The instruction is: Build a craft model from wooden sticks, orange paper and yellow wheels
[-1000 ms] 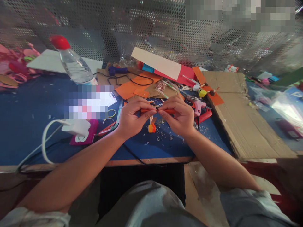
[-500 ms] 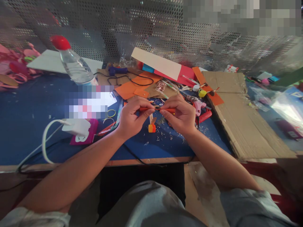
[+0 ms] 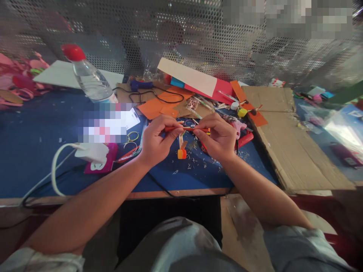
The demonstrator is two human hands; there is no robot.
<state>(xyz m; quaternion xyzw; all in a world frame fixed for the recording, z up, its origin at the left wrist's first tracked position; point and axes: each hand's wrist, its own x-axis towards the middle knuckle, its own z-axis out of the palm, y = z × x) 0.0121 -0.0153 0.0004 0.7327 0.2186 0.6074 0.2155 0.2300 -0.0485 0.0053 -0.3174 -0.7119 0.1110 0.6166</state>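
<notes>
L hand [image 3: 159,139] is pinching orange strip [image 3: 188,128] on its 9 o'clock side, R hand [image 3: 217,136] pinching it on 3, strip spanning btwn them over tbl [image 3: 207,181]. Block [image 3: 182,154] is sitting at strip's 6, pink gun [image 3: 239,127] lying at 3 nr R hand, bottle [image 3: 92,81] standing at 10.

The piece [image 3: 187,129] I hold is orange-red. My table [image 3: 36,124] is blue with a brown near edge; beyond its far edge, a grey panel [image 3: 119,26] is dotted with holes. The bottle cap [image 3: 73,52] is red, the cardboard [image 3: 306,147] tan.
</notes>
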